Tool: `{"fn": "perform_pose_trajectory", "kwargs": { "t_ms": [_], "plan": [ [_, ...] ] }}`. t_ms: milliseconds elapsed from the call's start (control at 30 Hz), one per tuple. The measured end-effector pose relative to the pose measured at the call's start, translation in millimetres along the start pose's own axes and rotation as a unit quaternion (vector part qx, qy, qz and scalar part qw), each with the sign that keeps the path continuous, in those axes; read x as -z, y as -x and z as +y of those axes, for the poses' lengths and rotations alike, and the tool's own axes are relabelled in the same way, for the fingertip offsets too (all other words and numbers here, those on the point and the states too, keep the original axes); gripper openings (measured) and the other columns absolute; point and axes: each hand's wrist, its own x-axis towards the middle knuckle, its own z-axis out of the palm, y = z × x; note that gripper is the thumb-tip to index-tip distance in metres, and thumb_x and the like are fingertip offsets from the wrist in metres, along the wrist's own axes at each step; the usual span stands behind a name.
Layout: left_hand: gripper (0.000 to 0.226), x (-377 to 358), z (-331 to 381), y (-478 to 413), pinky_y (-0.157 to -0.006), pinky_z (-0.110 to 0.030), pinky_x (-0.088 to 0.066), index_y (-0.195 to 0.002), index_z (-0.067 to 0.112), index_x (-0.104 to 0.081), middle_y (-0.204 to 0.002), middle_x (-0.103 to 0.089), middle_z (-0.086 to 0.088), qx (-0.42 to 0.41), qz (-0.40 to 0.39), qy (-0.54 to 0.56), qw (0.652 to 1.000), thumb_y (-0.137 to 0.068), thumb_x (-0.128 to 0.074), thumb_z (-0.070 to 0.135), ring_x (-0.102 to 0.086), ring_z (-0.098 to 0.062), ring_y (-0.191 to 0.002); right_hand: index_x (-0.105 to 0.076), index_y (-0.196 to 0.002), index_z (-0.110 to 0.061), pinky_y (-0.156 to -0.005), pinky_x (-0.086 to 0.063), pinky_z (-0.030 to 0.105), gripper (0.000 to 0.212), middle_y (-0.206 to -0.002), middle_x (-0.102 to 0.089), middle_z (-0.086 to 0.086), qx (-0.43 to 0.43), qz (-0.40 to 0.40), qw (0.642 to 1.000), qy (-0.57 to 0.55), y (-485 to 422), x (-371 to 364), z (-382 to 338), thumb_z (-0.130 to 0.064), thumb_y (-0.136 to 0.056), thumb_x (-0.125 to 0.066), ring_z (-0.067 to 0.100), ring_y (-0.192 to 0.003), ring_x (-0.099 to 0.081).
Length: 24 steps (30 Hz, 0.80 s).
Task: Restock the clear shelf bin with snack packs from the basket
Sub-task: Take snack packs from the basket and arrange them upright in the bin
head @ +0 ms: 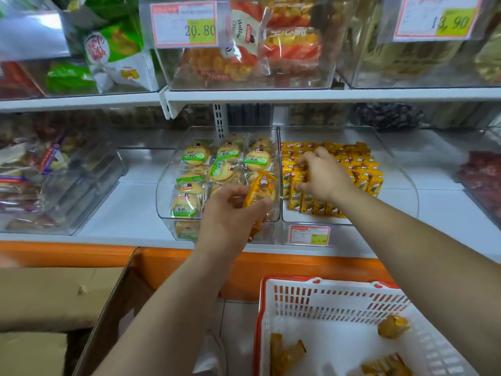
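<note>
SHOP AISLE: A white basket (339, 302) with a red rim sits nearest the camera at lower right. A few loose yellow-orange snack packs (393, 325) lie on its floor, and an open cardboard box (54, 294) stands to its left.

Above them, the left hand (230, 213) has its grip closed round a yellow pack (260, 189) printed with a cartoon figure. It holds the pack at the front edge of the white shelf (135, 202), in front of the wall where two bins meet.

The right hand (322, 175) reaches into the clear bin (404, 180) at the shelf's front edge. Its fingers bend down onto the stocked rows (363, 169) of matching yellow packs standing upright. Whether its grip holds one cannot be told. A red-bordered price tag (309, 235) on the bin's front is too small to read.

The neighbouring bin (162, 191) to the left holds round biscuits (195, 154) in clear wrappers with green labels.

On the upper shelf, one bin label (187, 24) reads "20.80" and a second label (439, 19) appears to read "13.90". A white packet (241, 31) shows the word "Hollow".
</note>
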Motion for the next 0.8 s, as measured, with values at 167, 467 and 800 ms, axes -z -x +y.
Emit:
{"fn": "perform_pose_trajectory", "kwargs": {
  "t_ms": [167,467,800],
  "plan": [
    [0.027,-15.7,2.0,4.4,-0.09,-0.048,-0.062,-0.116,0.02,-0.073,-0.096,-0.077,-0.007,0.017,-0.061,-0.01,0.998,-0.09,-0.076,0.015,-0.074,-0.032,-0.096,-0.062,-0.113,-0.03,-0.071,-0.043,0.019,0.032,-0.102,-0.055,-0.005,0.02,0.086,0.982,-0.168,60.8,43.6,10.1,-0.034,-0.084,-0.075,0.005,-0.082,-0.056],
    [0.036,-71.3,5.4,23.6,-0.075,-0.029,-0.064,-0.115,0.006,-0.07,-0.088,-0.076,-0.016,0.037,-0.148,0.041,0.987,-0.081,-0.083,0.006,-0.074,-0.021,-0.078,-0.067,-0.106,-0.044,-0.081,-0.055,0.035,0.025,-0.098,-0.066,-0.025,0.022,-0.047,0.898,-0.437,169.3,74.8,18.2,-0.022,-0.097,-0.061,0.004,-0.091,-0.065],
    [0.018,-88.3,2.5,25.5,-0.071,-0.024,-0.062,-0.083,0.032,-0.078,-0.085,-0.08,0.004,-0.017,-0.173,-0.004,0.985,-0.088,-0.079,0.014,-0.076,-0.009,-0.08,-0.057,-0.116,-0.047,-0.075,-0.059,0.039,0.024,-0.101,-0.067,-0.016,-0.023,0.012,0.893,-0.45,173.7,78.4,32.7,-0.031,-0.098,-0.058,0.012,-0.086,-0.069]
  ]
}}
